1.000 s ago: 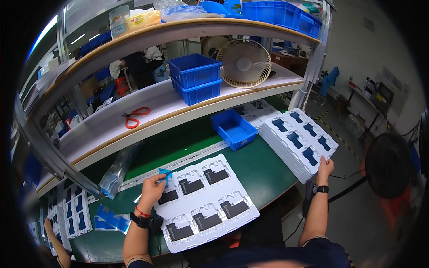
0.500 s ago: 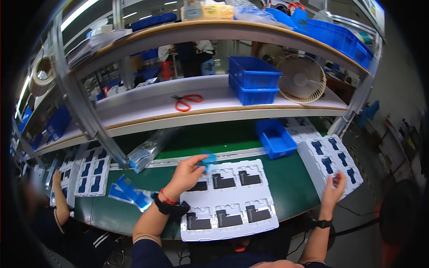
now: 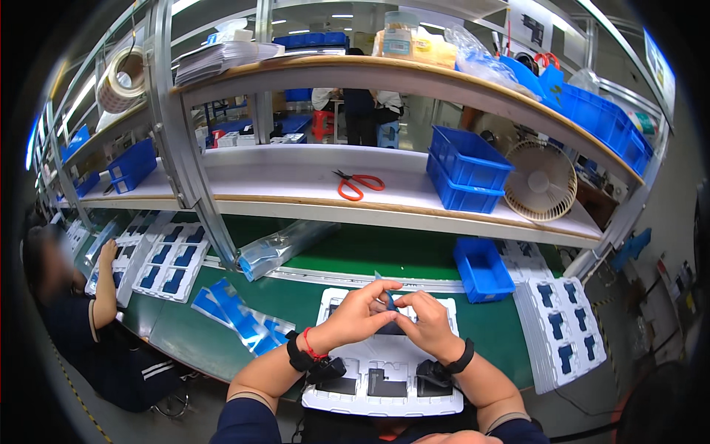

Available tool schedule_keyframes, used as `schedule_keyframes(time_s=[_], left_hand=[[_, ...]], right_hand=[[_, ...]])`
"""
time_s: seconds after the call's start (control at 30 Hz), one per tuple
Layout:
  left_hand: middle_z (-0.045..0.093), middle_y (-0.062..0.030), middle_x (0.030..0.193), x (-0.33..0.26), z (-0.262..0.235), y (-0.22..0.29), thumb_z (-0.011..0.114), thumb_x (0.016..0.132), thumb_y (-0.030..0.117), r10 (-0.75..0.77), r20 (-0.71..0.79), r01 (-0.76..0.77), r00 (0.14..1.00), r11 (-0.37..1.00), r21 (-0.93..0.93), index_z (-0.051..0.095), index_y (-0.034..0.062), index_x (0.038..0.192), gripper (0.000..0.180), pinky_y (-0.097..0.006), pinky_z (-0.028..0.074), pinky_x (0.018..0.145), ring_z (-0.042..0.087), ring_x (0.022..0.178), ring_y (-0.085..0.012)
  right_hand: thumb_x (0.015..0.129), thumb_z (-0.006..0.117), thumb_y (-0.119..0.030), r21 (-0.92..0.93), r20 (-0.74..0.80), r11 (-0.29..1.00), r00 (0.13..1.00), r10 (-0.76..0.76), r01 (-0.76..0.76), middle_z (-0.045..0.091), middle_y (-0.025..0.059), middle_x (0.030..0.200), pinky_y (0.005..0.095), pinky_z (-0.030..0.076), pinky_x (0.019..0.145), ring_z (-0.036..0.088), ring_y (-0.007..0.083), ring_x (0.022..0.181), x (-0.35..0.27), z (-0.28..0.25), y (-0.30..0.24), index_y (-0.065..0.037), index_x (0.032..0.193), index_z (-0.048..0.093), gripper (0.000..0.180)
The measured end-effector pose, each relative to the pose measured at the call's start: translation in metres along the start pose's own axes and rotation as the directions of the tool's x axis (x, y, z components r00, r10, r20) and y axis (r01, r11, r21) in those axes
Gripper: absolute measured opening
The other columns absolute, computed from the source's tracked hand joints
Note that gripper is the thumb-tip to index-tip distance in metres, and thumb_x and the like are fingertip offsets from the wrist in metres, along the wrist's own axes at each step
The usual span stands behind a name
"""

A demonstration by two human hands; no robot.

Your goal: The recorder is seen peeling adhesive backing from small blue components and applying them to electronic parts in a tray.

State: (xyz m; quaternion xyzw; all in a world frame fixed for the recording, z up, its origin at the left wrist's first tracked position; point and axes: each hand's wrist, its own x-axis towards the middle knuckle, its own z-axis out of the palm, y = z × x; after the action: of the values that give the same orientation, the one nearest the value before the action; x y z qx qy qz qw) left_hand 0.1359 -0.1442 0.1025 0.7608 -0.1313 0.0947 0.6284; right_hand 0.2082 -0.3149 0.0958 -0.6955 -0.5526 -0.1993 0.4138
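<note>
Above a white moulded tray (image 3: 377, 405), both of my hands meet at chest height. Thumb and fingers of my left hand (image 3: 353, 318) pinch a small piece of clear blue film (image 3: 390, 300). My right hand (image 3: 430, 323) has its fingertips closed at the film's right edge. In the tray's pockets sit flat black L-shaped parts (image 3: 387, 383); my hands and wrists hide several of them. Left of the tray, strips of blue film (image 3: 235, 311) lie overlapping on the green table.
A stack of white trays with dark parts (image 3: 543, 337) stands at right, below a blue bin (image 3: 484, 274). A clear plastic bag (image 3: 285, 248) lies behind. The shelf holds red-handled scissors (image 3: 358, 183), blue bins (image 3: 467, 170) and a fan (image 3: 541, 181). A co-worker (image 3: 81, 303) works at left.
My right hand has come from the tray stack at right to meet my left hand over the middle tray. The left hand has moved slightly right with the film. The view has shifted.
</note>
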Motion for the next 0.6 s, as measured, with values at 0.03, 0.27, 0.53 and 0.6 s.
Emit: schedule_keyframes(time_s=[0.03, 0.27, 0.53, 0.6], left_hand=[[0.055, -0.005, 0.095, 0.0, 0.0, -0.002, 0.058, 0.085, -0.003, 0.017, 0.023, -0.017, 1.0, 1.0, 0.016, 0.046, 0.0012, 0.129, 0.046, -0.022, 0.049, 0.071, 0.06, 0.082, -0.0087], [0.065, -0.0103, 0.082, 0.009, 0.007, -0.01, 0.054, 0.083, -0.007, 0.076, 0.141, -0.112, 0.987, 0.958, 0.264, 0.049, 0.0055, 0.129, 0.048, -0.029, 0.052, 0.075, 0.066, 0.079, -0.018], [0.067, -0.0148, 0.09, 0.013, 0.004, -0.015, 0.051, 0.082, -0.009, 0.092, 0.265, -0.167, 0.96, 0.946, 0.279, 0.043, 0.007, 0.134, 0.055, -0.033, 0.054, 0.08, 0.068, 0.086, -0.0228], [0.067, -0.0133, 0.089, 0.014, -0.001, -0.018, 0.05, 0.082, -0.009, 0.008, 0.142, -0.037, 0.99, 0.978, 0.206, 0.039, 0.0065, 0.136, 0.058, -0.033, 0.053, 0.082, 0.067, 0.088, -0.0219]], right_hand=[[0.071, 0.072, -0.005, 0.05, -0.039, 0.995, 0.996, 0.084, -0.082, 0.063, 0.0128, 0.082, 0.0346, 0.049, 0.066, 0.062, 0.0286, 0.076, -0.005, 0.003, 0.001, -0.001, 0.088, 0.061, 0.021], [0.074, 0.074, -0.007, 0.202, 0.079, 0.913, 0.935, 0.344, -0.353, 0.069, 0.0089, 0.078, 0.0264, 0.051, 0.064, 0.066, 0.0148, 0.07, -0.021, -0.009, 0.017, -0.002, 0.086, 0.069, 0.015], [0.081, 0.068, -0.006, 0.452, 0.227, 0.736, 0.863, 0.452, -0.505, 0.066, 0.0048, 0.075, 0.0229, 0.044, 0.061, 0.056, 0.0092, 0.066, -0.034, -0.006, 0.043, 0.001, 0.085, 0.069, 0.008], [0.082, 0.067, -0.006, 0.524, 0.087, 0.704, 0.853, 0.515, -0.479, 0.065, 0.0029, 0.075, 0.0223, 0.044, 0.062, 0.056, 0.0088, 0.066, -0.034, -0.01, 0.05, 0.001, 0.085, 0.068, 0.007]])
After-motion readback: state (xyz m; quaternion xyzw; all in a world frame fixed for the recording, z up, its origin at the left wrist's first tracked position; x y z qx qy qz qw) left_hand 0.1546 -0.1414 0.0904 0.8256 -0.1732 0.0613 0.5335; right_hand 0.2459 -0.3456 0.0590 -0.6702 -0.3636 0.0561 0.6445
